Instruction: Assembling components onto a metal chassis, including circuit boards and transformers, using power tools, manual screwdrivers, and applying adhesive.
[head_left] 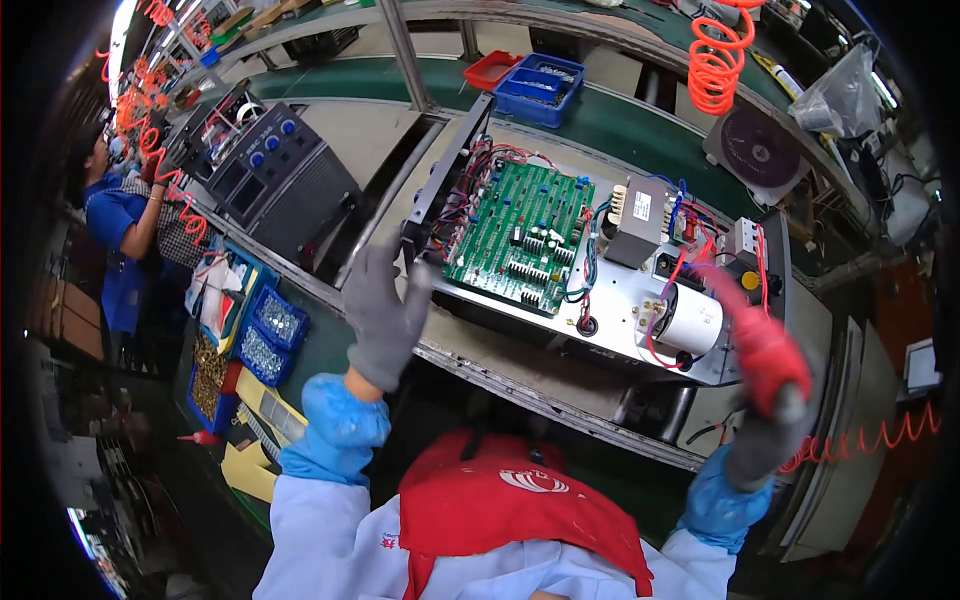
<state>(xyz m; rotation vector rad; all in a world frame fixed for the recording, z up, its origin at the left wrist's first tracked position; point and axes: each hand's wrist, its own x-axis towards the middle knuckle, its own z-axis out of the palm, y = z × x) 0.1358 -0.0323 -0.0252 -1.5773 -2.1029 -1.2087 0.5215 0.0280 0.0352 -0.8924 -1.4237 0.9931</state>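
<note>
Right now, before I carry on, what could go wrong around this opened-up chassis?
The red elongated handheld tool in the grey-gloved right hand looks close to the white cylindrical component and the thin red wire looping beside it; a slip might dent one or snag the other.

The grey-gloved left hand is near the black upright front panel, with thin multicoloured wires bunched just behind it; a careless sweep could tug them loose.

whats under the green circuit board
The green circuit board lies over the pale metal base of the opened unit, whose bare surface shows past the board's right side. Whatever sits directly beneath the board is covered by it and cannot be seen.
</note>
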